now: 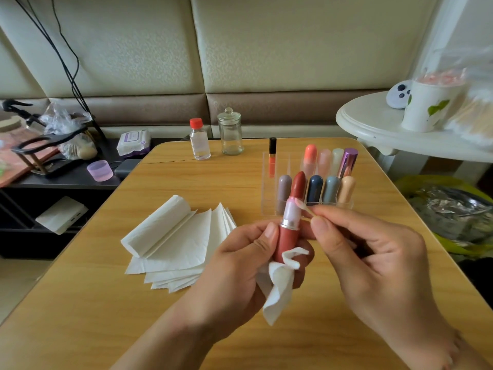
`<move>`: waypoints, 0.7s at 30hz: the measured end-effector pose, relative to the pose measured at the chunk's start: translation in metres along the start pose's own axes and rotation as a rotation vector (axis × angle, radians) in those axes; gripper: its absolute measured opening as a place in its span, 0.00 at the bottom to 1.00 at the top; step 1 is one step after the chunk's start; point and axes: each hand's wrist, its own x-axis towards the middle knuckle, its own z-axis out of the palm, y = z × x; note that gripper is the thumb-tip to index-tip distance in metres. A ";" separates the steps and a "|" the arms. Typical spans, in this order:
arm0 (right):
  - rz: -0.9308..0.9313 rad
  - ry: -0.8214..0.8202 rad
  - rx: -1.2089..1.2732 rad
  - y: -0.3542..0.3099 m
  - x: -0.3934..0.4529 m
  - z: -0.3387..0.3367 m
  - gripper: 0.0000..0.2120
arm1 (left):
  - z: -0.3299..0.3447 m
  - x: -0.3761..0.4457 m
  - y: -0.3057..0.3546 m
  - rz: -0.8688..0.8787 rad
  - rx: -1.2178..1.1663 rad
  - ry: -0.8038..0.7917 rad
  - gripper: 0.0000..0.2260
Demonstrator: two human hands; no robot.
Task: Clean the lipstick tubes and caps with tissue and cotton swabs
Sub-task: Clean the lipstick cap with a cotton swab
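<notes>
White tissue [277,287] lay bunched in the left hand [240,265], whose curled fingers also gripped the base of 1 uncapped lipstick tube [289,228], its long axis upright and leaning slightly away. The right hand [373,252] pinched a cotton swab [304,206] lying crosswise, tip touching the tube's pale inner sleeve from the right, so this hand seemed placed for the next wipe. Beyond stood the clear organizer [269,209] of capped lipsticks on the wooden table [106,303].

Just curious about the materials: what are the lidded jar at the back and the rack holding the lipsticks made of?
Lidded jar: probably clear glass, glossy, see-through, with a knobbed lid. Rack: looks like clear acrylic or similar hard plastic; flat transparent walls, lipsticks visible through them.
</notes>
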 end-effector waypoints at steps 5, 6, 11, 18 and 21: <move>-0.055 -0.036 -0.042 0.003 0.001 -0.004 0.09 | -0.003 -0.002 -0.002 0.005 -0.063 0.038 0.23; -0.052 -0.047 -0.071 0.004 0.002 -0.006 0.08 | -0.003 -0.002 -0.003 0.010 -0.051 0.056 0.23; 0.063 -0.036 0.166 0.004 0.002 -0.010 0.10 | 0.001 0.004 -0.007 0.037 0.123 0.153 0.15; 0.205 -0.162 -0.074 -0.001 -0.004 0.002 0.18 | -0.006 0.005 -0.003 0.044 0.179 0.278 0.13; 0.230 -0.207 0.139 -0.005 -0.002 -0.005 0.16 | -0.008 0.005 0.004 -0.016 0.013 0.294 0.12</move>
